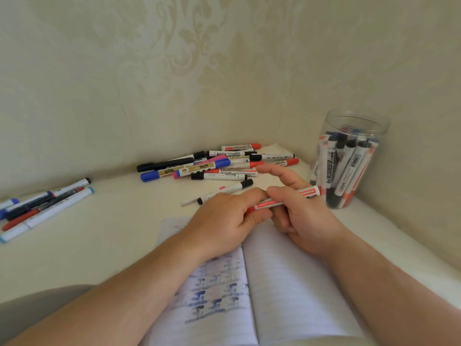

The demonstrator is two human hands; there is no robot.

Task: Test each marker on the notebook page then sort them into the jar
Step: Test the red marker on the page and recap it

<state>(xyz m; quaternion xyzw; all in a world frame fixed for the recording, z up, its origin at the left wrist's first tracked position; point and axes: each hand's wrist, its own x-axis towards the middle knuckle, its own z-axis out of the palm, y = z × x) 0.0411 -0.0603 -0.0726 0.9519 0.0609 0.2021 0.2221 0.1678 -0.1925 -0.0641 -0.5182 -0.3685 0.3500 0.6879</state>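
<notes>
Red marker (282, 199) held level over my open notebook (287, 283), left hand (224, 218) pinching its cap end, right hand (299, 216) gripping the barrel, forefinger raised, jar (349, 158) near on tabletop (112, 233).

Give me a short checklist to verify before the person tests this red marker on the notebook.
1. Red marker held by both hands: ok, left hand at the cap end, right hand on the barrel.
2. Cap removed: not ok, it appears to be still on.
3. Notebook open below: ok.
4. Blank page free: ok, right page unmarked.
5. Jar open: ok, no lid.
6. Ink works: cannot tell.
</notes>
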